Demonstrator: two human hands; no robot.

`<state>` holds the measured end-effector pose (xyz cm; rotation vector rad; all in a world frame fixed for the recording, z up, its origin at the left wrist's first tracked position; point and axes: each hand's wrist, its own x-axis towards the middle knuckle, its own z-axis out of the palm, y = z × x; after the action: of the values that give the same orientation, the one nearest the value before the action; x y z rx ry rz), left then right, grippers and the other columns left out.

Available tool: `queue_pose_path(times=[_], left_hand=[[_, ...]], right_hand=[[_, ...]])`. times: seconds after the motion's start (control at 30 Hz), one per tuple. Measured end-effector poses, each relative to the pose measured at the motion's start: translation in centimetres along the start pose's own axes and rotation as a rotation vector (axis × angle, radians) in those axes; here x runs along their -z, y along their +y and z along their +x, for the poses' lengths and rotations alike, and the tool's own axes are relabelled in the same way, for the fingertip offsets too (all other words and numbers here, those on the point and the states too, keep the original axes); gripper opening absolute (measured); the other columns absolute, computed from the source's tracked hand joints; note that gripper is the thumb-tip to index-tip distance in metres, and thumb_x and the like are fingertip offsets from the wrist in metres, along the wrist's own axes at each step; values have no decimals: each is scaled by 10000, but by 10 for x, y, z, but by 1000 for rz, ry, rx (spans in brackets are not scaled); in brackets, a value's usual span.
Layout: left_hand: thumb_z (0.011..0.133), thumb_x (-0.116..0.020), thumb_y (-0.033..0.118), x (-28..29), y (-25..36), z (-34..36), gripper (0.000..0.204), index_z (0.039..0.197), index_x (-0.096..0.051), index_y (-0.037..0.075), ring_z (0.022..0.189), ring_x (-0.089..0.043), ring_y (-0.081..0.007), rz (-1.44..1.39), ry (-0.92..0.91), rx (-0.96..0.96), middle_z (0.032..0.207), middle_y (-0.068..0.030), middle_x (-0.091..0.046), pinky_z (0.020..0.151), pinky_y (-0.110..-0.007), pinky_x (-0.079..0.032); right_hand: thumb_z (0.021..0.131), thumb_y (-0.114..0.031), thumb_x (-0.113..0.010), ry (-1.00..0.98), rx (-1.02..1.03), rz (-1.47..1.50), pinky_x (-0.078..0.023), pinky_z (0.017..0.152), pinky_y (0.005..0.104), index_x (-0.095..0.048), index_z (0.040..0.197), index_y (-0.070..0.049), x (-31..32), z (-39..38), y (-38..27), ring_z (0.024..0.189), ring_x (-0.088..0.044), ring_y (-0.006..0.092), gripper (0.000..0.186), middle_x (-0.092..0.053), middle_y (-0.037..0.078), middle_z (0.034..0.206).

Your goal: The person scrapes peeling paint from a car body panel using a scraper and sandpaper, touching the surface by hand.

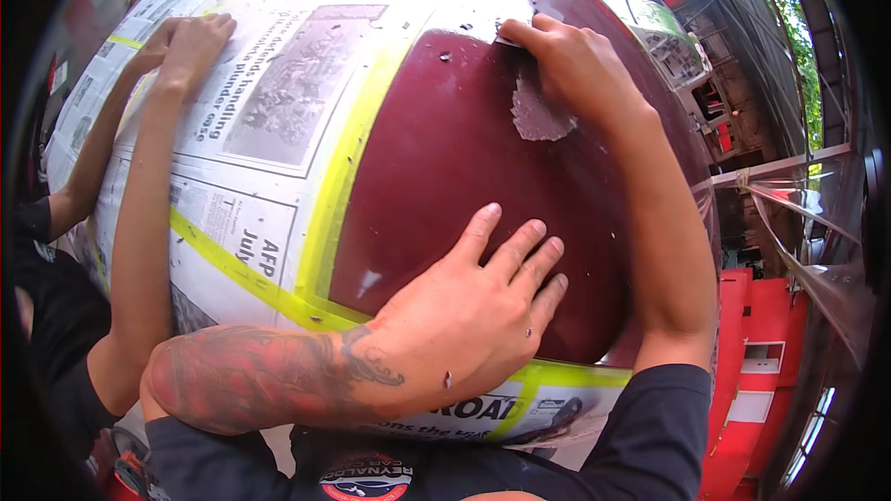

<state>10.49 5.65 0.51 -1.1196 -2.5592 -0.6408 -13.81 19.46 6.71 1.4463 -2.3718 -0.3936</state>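
Note:
A dark red glossy car panel (445, 186) curves in front of me, framed by yellow masking tape (357, 153). My left hand (506, 292) lies on its near part, fingers spread and nothing in them. Farther off, toward the right, my right hand (575, 60) is closed in a pinch. Between its fingertips shows the edge of a small thin flat piece (507, 39), whose kind I cannot make out. Beneath that hand is a dull grey, ragged-edged patch (540, 113) on the red surface. Small dark flakes dot the panel and the paper.
Newspaper (269, 130) covers the surface left of the panel and along its near edge. At the left another person's hands (190, 46) rest on that paper. Clear plastic sheeting (817, 260) hangs at the right, beside a red cabinet-like structure (742, 371).

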Motion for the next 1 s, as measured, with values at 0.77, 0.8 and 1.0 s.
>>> queue_pose_path(times=[0.77, 0.8, 1.0], left_hand=[[955, -692, 324, 17, 0, 4, 576, 1444, -561, 50, 1444, -466, -395, -26, -145, 4, 1525, -222, -509, 1155, -637, -338], [941, -712, 328, 19, 0, 4, 591, 1445, -563, 58, 1446, -466, -386, -39, -153, 20, 1527, -211, -511, 1158, -632, -336], [903, -774, 326, 23, 2, 8, 649, 1471, -552, 105, 1478, -438, -352, -68, -198, 59, 1559, -168, -495, 1191, -595, -302]], right_hand=[[870, 148, -559, 208, -551, 277, -568, 765, 448, -602, 1339, -89, 99, -197, -50, 980, -711, 400, 527, -701, 165, 1152], [852, 151, -570, 186, -515, 261, -571, 764, 447, -619, 1327, -83, 100, -198, -49, 974, -713, 393, 531, -706, 158, 1145], [857, 128, -606, 163, -476, 295, -568, 767, 422, -662, 1288, -48, 98, -203, -46, 932, -715, 379, 469, -713, 159, 1095]])
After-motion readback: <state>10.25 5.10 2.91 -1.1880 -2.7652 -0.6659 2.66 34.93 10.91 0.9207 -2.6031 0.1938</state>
